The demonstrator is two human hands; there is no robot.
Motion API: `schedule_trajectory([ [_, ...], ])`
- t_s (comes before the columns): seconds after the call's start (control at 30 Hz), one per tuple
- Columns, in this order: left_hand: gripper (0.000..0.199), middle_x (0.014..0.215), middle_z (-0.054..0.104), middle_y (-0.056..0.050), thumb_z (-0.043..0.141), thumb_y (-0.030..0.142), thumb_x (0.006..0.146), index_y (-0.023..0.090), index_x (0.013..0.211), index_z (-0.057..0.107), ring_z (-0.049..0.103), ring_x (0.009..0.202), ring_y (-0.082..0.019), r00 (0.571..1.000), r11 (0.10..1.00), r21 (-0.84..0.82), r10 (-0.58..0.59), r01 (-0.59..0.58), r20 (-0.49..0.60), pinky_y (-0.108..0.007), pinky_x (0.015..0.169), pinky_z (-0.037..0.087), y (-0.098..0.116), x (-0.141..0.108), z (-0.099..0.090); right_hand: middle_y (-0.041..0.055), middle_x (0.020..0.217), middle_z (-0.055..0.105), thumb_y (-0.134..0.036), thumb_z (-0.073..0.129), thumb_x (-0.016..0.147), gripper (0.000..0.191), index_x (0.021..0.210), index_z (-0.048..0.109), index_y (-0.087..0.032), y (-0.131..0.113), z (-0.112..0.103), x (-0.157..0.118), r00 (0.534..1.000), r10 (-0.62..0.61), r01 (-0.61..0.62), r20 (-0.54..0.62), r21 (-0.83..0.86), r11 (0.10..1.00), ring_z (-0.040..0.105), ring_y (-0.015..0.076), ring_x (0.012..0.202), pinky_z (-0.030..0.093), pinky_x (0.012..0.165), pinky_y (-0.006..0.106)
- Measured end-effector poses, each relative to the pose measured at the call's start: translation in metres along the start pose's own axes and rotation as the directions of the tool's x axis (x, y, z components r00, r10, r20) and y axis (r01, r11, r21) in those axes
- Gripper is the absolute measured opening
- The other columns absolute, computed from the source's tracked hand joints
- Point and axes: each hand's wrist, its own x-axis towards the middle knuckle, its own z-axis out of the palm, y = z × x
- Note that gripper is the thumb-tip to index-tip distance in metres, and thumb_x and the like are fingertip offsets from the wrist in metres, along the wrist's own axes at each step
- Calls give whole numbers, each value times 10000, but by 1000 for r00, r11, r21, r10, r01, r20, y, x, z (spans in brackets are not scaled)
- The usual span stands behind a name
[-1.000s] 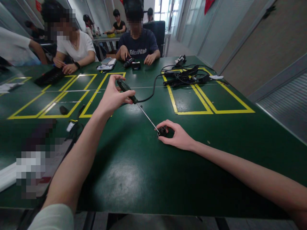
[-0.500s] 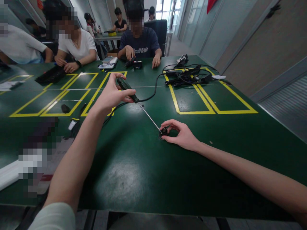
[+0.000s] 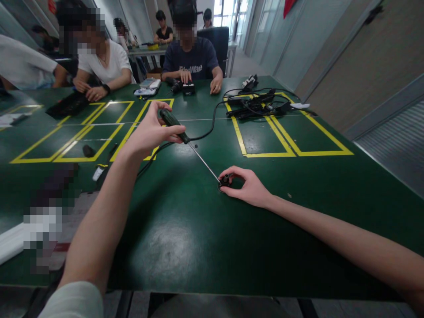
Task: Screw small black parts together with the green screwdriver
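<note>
My left hand [image 3: 154,126] is closed on the dark handle of a screwdriver [image 3: 175,125]. Its long metal shaft slants down to the right, and the tip meets a small black round part [image 3: 225,181] on the green table [image 3: 205,238]. That part has a short upright stub on top and a disc-like base. My right hand [image 3: 247,185] pinches it between thumb and fingers, with the forearm low over the table. The exact point where the tip touches is too small to make out.
Beyond my hands lies a tangle of black cables [image 3: 258,106] near yellow tape outlines [image 3: 271,155]. One cable [image 3: 212,126] runs behind the screwdriver. A small dark object [image 3: 88,151] lies at left. Across the table, a person in a dark shirt [image 3: 192,55] touches a black device [image 3: 188,87].
The view has shifted slightly. Both my hands keep their grip, and the screwdriver tip stays at the black part. The person opposite has lowered a hand onto the black device.
</note>
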Motion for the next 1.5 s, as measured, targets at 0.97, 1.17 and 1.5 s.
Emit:
schedule_trajectory([
  [0.97, 600, 650, 627, 68, 866, 215, 719, 259, 1204, 516, 723, 663, -208, 999, 998, -56, 28, -29, -17, -524, 837, 667, 11, -8, -9, 47, 963, 739, -266, 704, 750, 281, 1023, 703, -196, -8, 17, 0, 987, 154, -150, -41, 100, 984, 652, 162, 752, 533, 665, 300],
  [1.17, 614, 747, 693, 18, 855, 180, 723, 254, 1226, 510, 766, 771, -266, 999, 998, -42, 38, -39, -24, -552, 858, 648, 10, -8, -9, 41, 961, 742, -246, 728, 728, 313, 1035, 686, -202, -7, 18, -1, 985, 166, -158, -42, 143, 977, 675, 166, 771, 561, 688, 302],
  [1.5, 632, 767, 674, 21, 858, 204, 727, 260, 1246, 501, 771, 820, -253, 997, 997, -14, 72, -72, -32, -374, 710, 673, 12, -11, -4, 54, 1059, 725, -218, 744, 739, 449, 1180, 660, -215, -2, 8, -5, 990, 130, -137, 58, 159, 978, 705, 191, 883, 616, 792, 353],
])
